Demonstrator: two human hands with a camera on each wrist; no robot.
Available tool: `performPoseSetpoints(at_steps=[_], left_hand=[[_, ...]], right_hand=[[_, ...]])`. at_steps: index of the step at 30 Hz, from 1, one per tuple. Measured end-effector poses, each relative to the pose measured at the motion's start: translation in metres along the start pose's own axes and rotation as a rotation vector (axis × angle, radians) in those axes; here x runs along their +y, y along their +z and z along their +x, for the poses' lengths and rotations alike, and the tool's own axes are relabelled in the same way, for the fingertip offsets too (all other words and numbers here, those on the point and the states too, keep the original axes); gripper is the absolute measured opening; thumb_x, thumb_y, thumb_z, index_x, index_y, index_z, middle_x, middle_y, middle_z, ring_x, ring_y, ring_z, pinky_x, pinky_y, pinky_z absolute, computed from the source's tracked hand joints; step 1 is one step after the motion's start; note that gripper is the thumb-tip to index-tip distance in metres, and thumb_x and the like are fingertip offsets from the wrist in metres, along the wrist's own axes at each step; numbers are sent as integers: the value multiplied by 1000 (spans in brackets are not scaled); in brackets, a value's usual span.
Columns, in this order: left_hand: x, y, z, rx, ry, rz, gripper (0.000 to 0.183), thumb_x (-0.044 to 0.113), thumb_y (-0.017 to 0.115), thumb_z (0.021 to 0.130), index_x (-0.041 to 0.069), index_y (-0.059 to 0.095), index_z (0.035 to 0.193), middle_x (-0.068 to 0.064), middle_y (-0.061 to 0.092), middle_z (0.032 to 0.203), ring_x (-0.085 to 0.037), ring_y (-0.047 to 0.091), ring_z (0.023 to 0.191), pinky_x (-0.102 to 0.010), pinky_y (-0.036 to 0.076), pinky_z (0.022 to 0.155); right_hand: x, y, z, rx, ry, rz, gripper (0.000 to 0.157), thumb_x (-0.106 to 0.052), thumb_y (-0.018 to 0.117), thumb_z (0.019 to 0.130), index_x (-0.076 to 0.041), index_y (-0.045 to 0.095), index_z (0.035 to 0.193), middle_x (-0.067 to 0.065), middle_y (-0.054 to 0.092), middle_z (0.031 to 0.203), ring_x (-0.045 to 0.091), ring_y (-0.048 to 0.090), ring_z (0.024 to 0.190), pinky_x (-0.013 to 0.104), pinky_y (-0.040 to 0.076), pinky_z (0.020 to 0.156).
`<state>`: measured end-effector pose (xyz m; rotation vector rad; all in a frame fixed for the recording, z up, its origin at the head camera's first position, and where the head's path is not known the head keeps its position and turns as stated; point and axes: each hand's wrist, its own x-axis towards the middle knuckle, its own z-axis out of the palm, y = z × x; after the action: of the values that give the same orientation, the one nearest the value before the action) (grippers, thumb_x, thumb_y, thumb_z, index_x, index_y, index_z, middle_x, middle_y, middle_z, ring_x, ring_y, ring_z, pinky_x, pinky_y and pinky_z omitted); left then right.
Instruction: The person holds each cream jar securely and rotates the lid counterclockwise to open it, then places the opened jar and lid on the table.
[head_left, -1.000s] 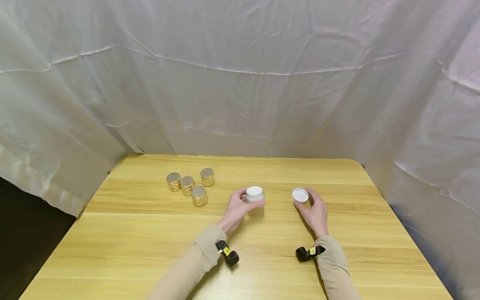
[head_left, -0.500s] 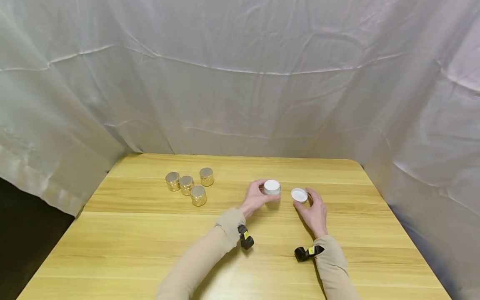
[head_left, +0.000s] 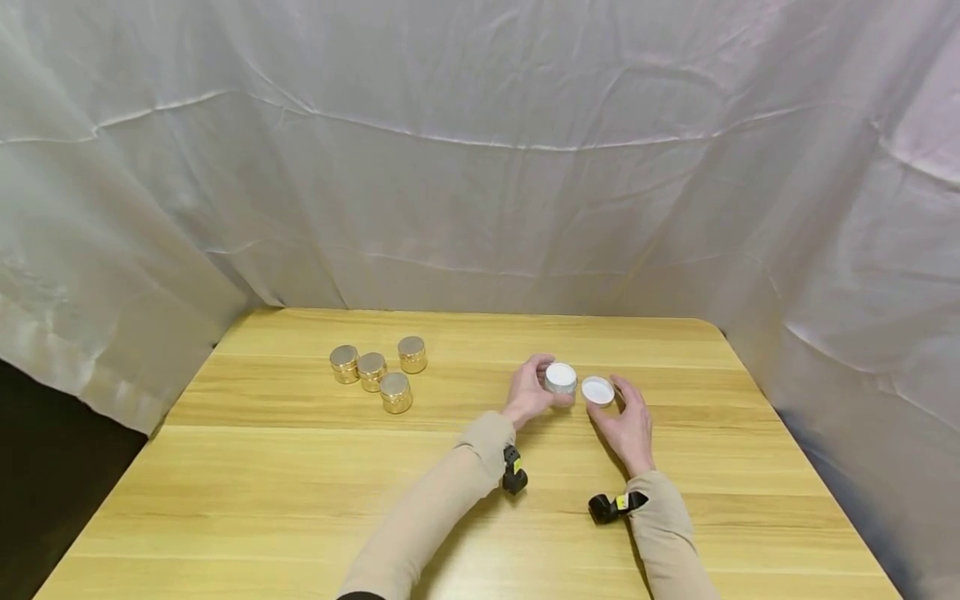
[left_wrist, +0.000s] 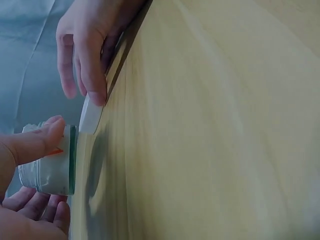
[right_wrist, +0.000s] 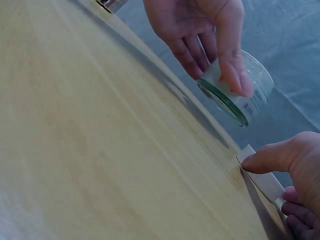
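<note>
My left hand [head_left: 531,392] grips a small clear glass jar [right_wrist: 252,90] with a pale label, thumb on the near side and fingers behind. In the left wrist view the jar [left_wrist: 52,170] is held just above the table, apart from it. White shows at its top [head_left: 561,375] in the head view. Right beside it, my right hand [head_left: 628,425] holds a round white lid [head_left: 597,391] between thumb and fingers, its hollow side up. The lid [right_wrist: 265,180] is low over the table, and I cannot tell whether it touches.
Several jars with gold lids [head_left: 396,392] stand grouped on the left part of the wooden table [head_left: 300,483]. A grey curtain [head_left: 480,208] hangs behind the table and along both sides. Each wrist wears a small black camera [head_left: 514,475].
My left hand has carried the jar to the right, from well left of the lid to right beside it. The right hand and lid have stayed nearly in place.
</note>
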<state>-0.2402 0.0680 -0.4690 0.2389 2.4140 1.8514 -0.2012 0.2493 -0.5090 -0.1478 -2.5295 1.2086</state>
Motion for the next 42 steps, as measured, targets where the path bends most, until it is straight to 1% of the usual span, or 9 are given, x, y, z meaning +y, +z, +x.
performPoseSetpoints(at_steps=[13,14,17,20,21,26,35,37,42], left_hand=[[1,8,2,36,-16,53,76,-4,89,65,2,56,134,-15,67,129,-28,63,118,-39,52,109],[-7,11,5,51,18,62,75,-2,90,64,3,57,132,-14,68,126,-26,64,115,-36,54,105],[-12,12,6,65,58,77,72,-1,90,64,5,59,129,-12,69,122,-22,65,109,-32,56,99],[-13,13,6,71,62,71,71,-3,90,64,4,59,128,-12,69,121,-22,65,109,-32,56,98],[-6,11,2,59,29,56,71,-5,89,65,3,58,129,-13,69,124,-24,64,112,-35,55,102],[-2,14,1,68,-23,48,75,-8,88,64,2,56,131,-16,66,129,-31,61,120,-41,51,110],[7,16,-2,-7,-18,195,90,-11,82,63,-2,44,143,-21,56,138,-35,53,128,-45,44,116],[9,13,-5,-23,-28,208,94,-11,80,63,-2,39,147,-22,53,142,-36,49,132,-46,42,118],[12,-2,-19,-15,-81,136,96,-10,73,68,-3,29,153,-23,44,150,-38,41,140,-50,39,121]], right_hand=[[0,1,0,-5,-8,1,64,-15,77,84,1,51,141,28,51,144,45,46,137,59,36,116],[0,2,0,-5,-9,3,64,-15,78,84,1,51,141,28,51,144,45,47,136,59,36,116],[0,2,0,2,-15,11,64,-14,78,84,1,51,140,28,52,143,45,47,136,59,37,116],[-1,3,0,11,-19,18,64,-14,78,83,1,52,139,28,52,143,45,48,135,59,37,116],[-1,3,0,13,-18,20,63,-15,78,83,1,52,139,28,52,143,45,48,135,59,37,116],[-2,2,1,2,18,35,57,-21,71,91,-1,52,141,25,50,147,43,45,139,56,33,120],[-1,0,1,25,50,91,45,-28,52,105,-1,53,141,24,48,150,41,40,143,54,29,124],[0,-1,0,22,56,92,46,-30,47,107,-2,52,142,24,47,151,40,39,144,55,29,124],[0,-1,-1,29,55,129,47,-30,40,109,1,51,143,26,47,150,42,41,141,56,34,121]])
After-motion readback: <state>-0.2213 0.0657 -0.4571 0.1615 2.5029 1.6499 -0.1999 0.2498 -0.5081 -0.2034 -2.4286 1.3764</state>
